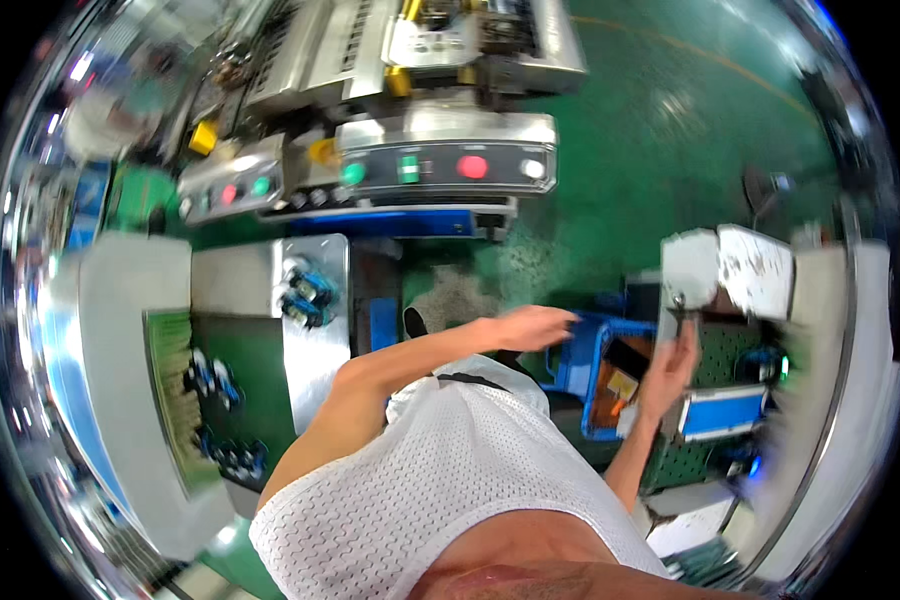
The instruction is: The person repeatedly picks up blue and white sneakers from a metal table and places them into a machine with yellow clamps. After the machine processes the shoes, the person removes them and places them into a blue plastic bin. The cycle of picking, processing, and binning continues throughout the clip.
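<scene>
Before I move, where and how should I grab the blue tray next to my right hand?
Probably by the rim: come from the left, fingers outside, thumb over the edge. The blue tray has a rim around loose contents, and its left edge is unobstructed; your right hand partly covers the right.

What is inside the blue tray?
The blue tray holds a black rectangular item, a yellow piece and an orange piece; what lies beneath them or behind the right hand is hidden.
</scene>
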Motion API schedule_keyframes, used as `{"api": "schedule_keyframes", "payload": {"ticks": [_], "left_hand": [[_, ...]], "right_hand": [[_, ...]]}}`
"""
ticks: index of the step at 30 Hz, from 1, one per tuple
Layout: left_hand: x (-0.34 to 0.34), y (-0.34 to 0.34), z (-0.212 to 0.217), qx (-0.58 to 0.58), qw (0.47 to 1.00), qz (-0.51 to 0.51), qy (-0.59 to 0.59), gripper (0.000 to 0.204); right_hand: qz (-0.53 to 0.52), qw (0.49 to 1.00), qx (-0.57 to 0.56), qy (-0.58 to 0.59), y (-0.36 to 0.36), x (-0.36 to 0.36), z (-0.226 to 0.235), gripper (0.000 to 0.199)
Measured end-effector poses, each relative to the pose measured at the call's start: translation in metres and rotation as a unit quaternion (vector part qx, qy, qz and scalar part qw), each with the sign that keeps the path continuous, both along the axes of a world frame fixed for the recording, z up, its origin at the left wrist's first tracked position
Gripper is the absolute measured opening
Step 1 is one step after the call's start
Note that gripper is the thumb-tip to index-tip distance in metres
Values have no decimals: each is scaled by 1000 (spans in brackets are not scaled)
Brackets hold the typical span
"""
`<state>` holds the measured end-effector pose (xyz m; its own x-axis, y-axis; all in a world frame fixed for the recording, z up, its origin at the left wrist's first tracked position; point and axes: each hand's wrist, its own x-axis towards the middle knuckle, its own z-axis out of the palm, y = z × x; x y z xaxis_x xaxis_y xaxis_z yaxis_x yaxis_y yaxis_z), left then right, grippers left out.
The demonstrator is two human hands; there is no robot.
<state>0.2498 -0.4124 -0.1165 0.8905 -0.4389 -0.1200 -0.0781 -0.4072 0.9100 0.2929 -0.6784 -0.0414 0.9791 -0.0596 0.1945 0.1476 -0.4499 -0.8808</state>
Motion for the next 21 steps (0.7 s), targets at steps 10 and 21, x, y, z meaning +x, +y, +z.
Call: {"api": "schedule_keyframes", "payload": {"ticks": [10,21], "left_hand": [[-476,342,-87,237,498,834,25,20],[-639,213,-201,201,186,952,137,73]], "right_hand": [[518,810,-211,176,318,-35,-77,57],[640,614,-430,170,430,-108,-106,55]]}}
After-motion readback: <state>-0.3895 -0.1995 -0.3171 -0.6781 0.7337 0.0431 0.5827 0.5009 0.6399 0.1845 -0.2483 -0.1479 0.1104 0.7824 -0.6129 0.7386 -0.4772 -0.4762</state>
